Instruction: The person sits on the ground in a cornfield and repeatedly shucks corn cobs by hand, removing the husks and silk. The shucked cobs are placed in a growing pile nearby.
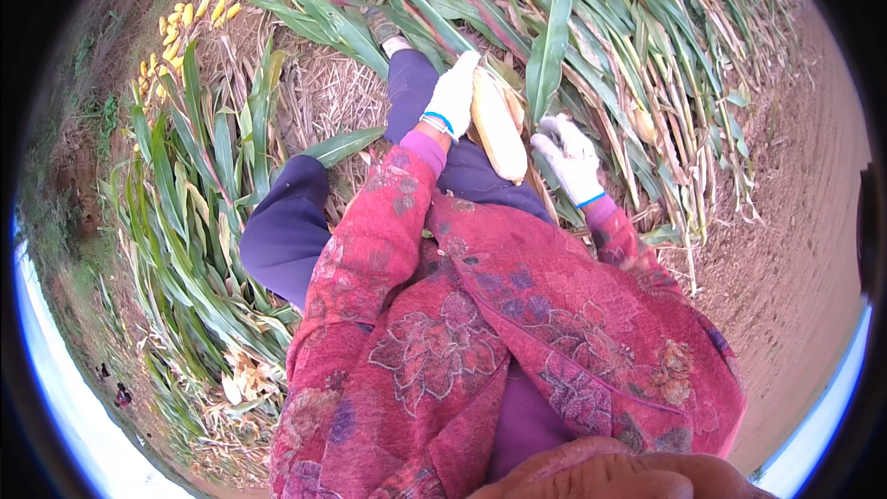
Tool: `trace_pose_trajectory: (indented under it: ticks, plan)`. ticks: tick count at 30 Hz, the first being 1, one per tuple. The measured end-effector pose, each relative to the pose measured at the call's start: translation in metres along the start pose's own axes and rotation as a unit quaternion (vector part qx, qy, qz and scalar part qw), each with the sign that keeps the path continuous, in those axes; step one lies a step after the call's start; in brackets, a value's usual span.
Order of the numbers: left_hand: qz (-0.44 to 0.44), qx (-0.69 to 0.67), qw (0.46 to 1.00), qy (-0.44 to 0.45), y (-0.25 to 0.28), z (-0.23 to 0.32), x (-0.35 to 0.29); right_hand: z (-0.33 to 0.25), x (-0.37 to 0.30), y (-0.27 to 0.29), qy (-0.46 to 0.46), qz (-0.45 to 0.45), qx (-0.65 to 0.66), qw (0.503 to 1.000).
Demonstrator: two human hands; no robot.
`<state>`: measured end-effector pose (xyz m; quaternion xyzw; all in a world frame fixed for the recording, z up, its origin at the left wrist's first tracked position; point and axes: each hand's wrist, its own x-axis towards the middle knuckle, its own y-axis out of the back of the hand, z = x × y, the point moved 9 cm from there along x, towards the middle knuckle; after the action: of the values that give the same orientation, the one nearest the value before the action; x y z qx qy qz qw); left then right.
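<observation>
My left hand [452,97], in a white glove with a blue cuff, is closed at the upper end of a pale yellow corn ear [499,134]. The ear lies bare over my thigh, its tip toward me, and a strip of pale husk shows beside its upper part. To the right of the ear, my right hand [570,159], also gloved, is held apart from it. Its fingers are bent but spread, with nothing visible between them. Green corn stalks [601,65] with long leaves lie just beyond both hands.
Another heap of cut stalks [185,212] lies to my left, with pale husks [248,377] at its near end. Several yellow ears [188,15] are scattered on the ground at the far left. Bare brown soil [785,222] stretches along the right.
</observation>
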<state>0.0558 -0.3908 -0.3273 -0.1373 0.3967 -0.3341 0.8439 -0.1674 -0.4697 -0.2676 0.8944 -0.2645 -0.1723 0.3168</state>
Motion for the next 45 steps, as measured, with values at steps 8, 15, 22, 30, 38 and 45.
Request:
trace_pose_trajectory:
  ticks: [8,15,22,30,38,45]
  plan:
    - [-0.01,0.007,0.998,-0.055,-0.009,0.0,-0.008,-0.051,0.01,-0.046,-0.103,-0.113,0.408,0.9]
    - [-0.062,0.011,0.98,-0.188,-0.014,0.096,-0.118,-0.163,-0.001,-0.004,0.029,-0.136,0.428,0.893]
    - [-0.065,0.008,0.965,-0.255,0.005,0.081,-0.199,-0.197,0.023,-0.051,0.11,-0.039,0.383,0.916]
    - [-0.006,-0.018,0.957,-0.289,0.048,0.088,-0.259,-0.272,0.039,-0.033,0.128,-0.145,0.427,0.883]
    - [0.045,0.127,0.926,-0.352,0.067,0.085,-0.273,-0.323,0.056,-0.041,0.199,-0.162,0.349,0.901]
    - [0.153,0.252,0.885,-0.361,0.087,0.086,-0.286,-0.33,0.07,-0.048,0.267,-0.128,0.238,0.925]
